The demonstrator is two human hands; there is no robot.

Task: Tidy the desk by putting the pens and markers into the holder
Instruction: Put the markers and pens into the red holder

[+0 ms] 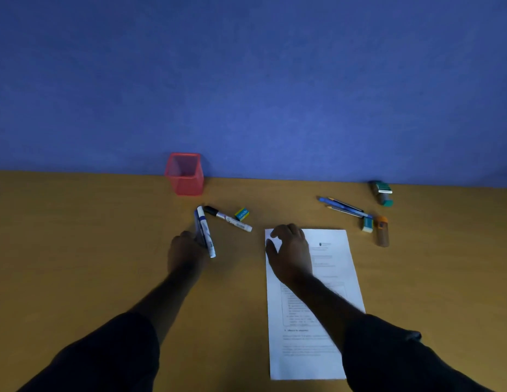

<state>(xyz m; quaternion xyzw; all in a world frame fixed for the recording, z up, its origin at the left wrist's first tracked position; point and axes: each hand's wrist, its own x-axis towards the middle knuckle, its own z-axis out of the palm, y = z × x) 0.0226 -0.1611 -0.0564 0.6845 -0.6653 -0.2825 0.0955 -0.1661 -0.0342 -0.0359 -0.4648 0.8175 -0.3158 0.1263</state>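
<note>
From the head view, we take the red mesh holder [185, 174] as our landmark; it stands against the blue wall and looks empty. Just in front of it lie two blue-capped markers [204, 230] side by side, and our left hand [185, 253] is down on their near ends — fingers seem curled onto them, though whether they're truly gripped we cannot tell. A black-capped marker [228, 219] lies just right of those, slanting away from the holder.

These are light, stiff plastic barrels, smooth and likely to roll, so we judge a pinch across the middle of the barrel works best — two together may slip against each other.

Our right hand [289, 253] hovers open, fingers spread and holding nothing, over the top of a printed sheet [328, 278] well right of the holder. Farther right sits a bunch of pens and pencils [343, 208], thin and easy to scatter.

A small yellow-green eraser [241, 214] lies beside the black-capped marker, another eraser [367, 224] and an orange tube [382, 232] sit by the pens, and a stapler-like thing [383, 192] is far right. Nothing blocks the way to the holder.
</note>
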